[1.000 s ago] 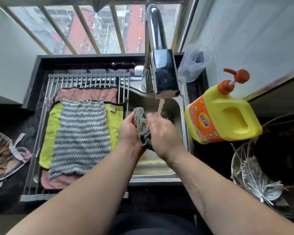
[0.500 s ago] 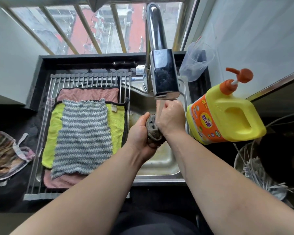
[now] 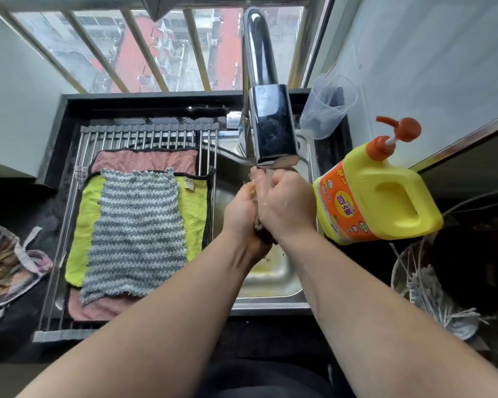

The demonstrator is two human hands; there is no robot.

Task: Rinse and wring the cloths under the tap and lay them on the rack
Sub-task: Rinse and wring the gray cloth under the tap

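A: Grip state?
B: A grey cloth [image 3: 261,225] is gripped between left hand [image 3: 240,209] and right hand [image 3: 285,205], apparently being wrung, under the tap [image 3: 272,127] over the sink [image 3: 270,282].
A: And the rack [image 3: 144,135]?
B: A striped cloth [image 3: 135,231] is laid flat atop two others.

A dark countertop [image 3: 15,337] holds a steel sink [image 3: 270,307]. Over the sink's left part lies a slatted rack [image 3: 144,136] bearing 3 stacked cloths (pink cloth [image 3: 144,160] lowest, yellow-green cloth [image 3: 87,225] next, grey striped cloth [image 3: 138,234] on top). Right of the sink stands a yellow pump bottle [image 3: 385,202], and behind its right corner a clear cup [image 3: 328,104].
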